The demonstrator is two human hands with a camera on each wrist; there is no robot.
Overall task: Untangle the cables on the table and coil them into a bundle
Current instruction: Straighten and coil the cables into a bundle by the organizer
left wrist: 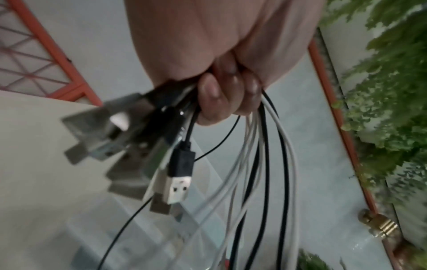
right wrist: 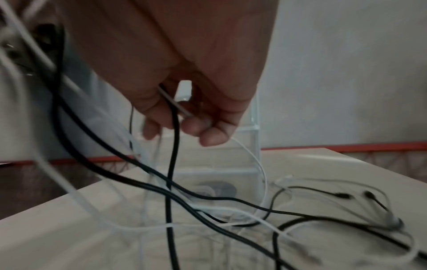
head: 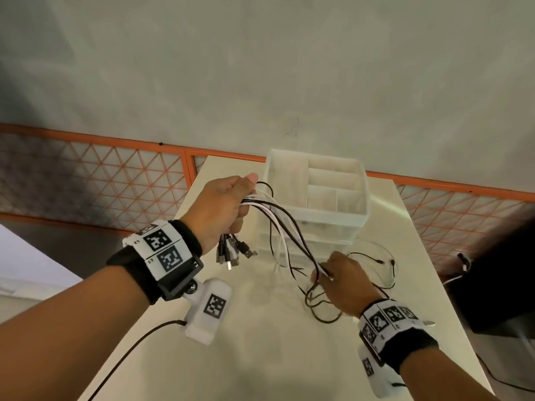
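So the cables (head: 285, 227) are strung between the two hands, black and white strands mixed together. One end of the bunch is gripped in the left hand (head: 223, 208), which is raised above the table (head: 260, 357), fingers (left wrist: 209, 98) curled tight round the strands. A cluster of USB plugs (head: 231, 253) is left dangling just below that fist. From there the strands are draped down and to the right, where a few are pinched in the right hand (head: 343, 280), held low, near the tabletop. A white plug (right wrist: 183, 91) is also tucked in that hand's curled fingers (right wrist: 208, 131). The rest of the cables are left lying in loose loops on the table around and beyond the right hand, still pretty tangled.

A clear plastic organizer (head: 318, 195) is stood at the far side of the table, right behind the cables. Its top is split into compartments; what's inside can't be made out.
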